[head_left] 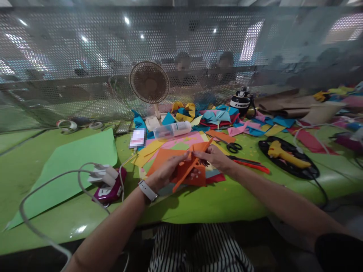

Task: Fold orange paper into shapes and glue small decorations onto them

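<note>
Past striped trousers btm ctr, pinching folded orange paper mid-frame w/ L hand & R hand, over loose sheets, w/ bottle just beyond, scissors & glue gun R of ctr, purple block lower L.

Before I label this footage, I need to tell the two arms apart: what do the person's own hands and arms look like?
The left hand, ungloved, has a whitish, watch-like strap with small dark holes at the wrist; no dial shows. The right hand, also ungloved, has a bare wrist; a black sleeve shows higher up that arm.
</note>
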`<state>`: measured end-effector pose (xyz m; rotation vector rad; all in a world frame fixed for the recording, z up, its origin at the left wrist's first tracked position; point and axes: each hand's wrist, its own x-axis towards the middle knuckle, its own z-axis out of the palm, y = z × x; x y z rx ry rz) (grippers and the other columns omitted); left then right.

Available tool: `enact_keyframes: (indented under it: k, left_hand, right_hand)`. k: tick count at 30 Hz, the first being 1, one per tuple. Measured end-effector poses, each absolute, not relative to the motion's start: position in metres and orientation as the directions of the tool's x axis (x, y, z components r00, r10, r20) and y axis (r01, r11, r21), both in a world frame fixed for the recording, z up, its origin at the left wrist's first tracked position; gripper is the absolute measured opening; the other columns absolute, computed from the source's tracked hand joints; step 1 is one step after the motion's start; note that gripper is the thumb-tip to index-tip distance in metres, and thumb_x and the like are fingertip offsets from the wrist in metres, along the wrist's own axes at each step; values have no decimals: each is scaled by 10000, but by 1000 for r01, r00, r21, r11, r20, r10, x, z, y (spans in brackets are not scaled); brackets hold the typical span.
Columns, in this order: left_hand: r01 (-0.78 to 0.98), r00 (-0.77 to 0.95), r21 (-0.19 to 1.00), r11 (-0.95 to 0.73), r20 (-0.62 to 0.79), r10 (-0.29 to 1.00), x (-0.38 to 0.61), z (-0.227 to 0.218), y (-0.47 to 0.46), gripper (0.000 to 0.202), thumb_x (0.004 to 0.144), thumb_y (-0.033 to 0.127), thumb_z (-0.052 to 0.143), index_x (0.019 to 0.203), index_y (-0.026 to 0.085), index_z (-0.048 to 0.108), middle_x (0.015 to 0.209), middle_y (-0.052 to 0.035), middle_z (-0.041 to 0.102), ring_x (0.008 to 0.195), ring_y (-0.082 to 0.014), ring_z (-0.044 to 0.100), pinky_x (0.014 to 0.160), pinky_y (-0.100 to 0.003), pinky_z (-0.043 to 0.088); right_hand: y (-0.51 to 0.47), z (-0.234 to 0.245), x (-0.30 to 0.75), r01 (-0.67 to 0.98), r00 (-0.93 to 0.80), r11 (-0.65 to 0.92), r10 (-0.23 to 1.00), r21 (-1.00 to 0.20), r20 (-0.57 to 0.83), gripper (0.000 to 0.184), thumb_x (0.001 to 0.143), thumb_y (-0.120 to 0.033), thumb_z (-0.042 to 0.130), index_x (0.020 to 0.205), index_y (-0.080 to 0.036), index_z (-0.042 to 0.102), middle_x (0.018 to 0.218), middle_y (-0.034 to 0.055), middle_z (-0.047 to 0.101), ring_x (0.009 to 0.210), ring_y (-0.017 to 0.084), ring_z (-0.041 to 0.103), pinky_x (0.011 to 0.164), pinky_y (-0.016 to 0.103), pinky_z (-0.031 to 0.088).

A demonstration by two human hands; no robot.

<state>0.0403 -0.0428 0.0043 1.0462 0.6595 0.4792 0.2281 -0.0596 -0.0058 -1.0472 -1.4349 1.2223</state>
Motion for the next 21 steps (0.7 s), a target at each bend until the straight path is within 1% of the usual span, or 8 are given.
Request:
enact_keyframes:
  k: [3, 5, 8, 12, 15, 16, 18, 21]
  left_hand:
    - [-69, 695, 920, 386, -233, 680, 37, 5, -38, 294, 755, 418, 690, 824, 133, 693, 745, -103, 722, 648, -179, 674, 688, -294, 530]
    - [-74, 706, 944, 321, -178, 686, 36, 4, -37, 273, 728, 394, 723, 793, 132, 685, 722, -89, 717, 640, -164, 668, 675, -273, 518]
    - [-29, 732, 974, 224, -132, 668, 36, 4, -39, 319, 746, 435, 699, 791, 119, 681, 713, -89, 712, 632, -159, 658, 666, -275, 510]
    - [-6, 729, 983, 186, -123, 673, 38, 4, -41, 320, 770, 445, 673, 817, 128, 679, 733, -82, 713, 663, -163, 658, 689, -290, 509]
    - [-15, 670, 989, 149, -100, 736, 38, 5, -37, 280, 752, 405, 705, 777, 128, 678, 703, -52, 693, 637, -128, 634, 646, -238, 495]
    - [-37, 631, 987, 157, -99, 769, 38, 5, -35, 259, 739, 383, 723, 763, 130, 675, 685, -35, 680, 623, -115, 622, 636, -225, 496]
    - [-113, 528, 965, 238, -144, 837, 36, 6, -30, 221, 734, 350, 729, 772, 141, 668, 643, -3, 646, 599, -106, 610, 641, -229, 517]
    - [-272, 409, 882, 386, -257, 876, 35, 5, -24, 156, 775, 285, 665, 858, 156, 640, 700, -17, 661, 637, -133, 647, 679, -266, 553]
  right_hand:
    - [-60, -4, 228, 0, -109, 159, 981, -987, 158, 360, 690, -462, 687, 548, -152, 570, 455, -27, 511, 394, 62, 396, 396, 211, 280]
    - [-61, -4, 227, -15, -119, 143, 982, -990, 144, 355, 693, -468, 687, 575, -153, 573, 465, -31, 504, 412, 68, 404, 403, 212, 285]
    - [-65, -5, 224, -35, -143, 126, 981, -991, 129, 340, 701, -469, 682, 619, -160, 568, 492, -45, 485, 446, 72, 407, 420, 210, 289]
    - [-67, -9, 218, -110, -41, 96, 994, -989, 101, 311, 676, -445, 704, 639, -170, 564, 549, -49, 493, 475, 69, 393, 432, 203, 299]
    - [-65, -11, 215, -176, 35, 47, 999, -983, 42, 299, 646, -436, 729, 674, -171, 593, 572, -42, 521, 470, 64, 398, 420, 198, 284]
    - [-65, -12, 214, -195, 64, 39, 998, -980, 27, 302, 635, -437, 738, 681, -173, 599, 572, -43, 526, 460, 61, 395, 414, 198, 277]
    - [-63, -12, 214, -218, 129, 61, 991, -974, 33, 310, 628, -443, 747, 669, -177, 593, 531, -55, 503, 423, 53, 366, 399, 202, 261]
    - [-63, -12, 215, -255, 234, 157, 967, -954, 96, 330, 651, -457, 737, 618, -185, 553, 423, -88, 391, 365, 45, 288, 373, 211, 219]
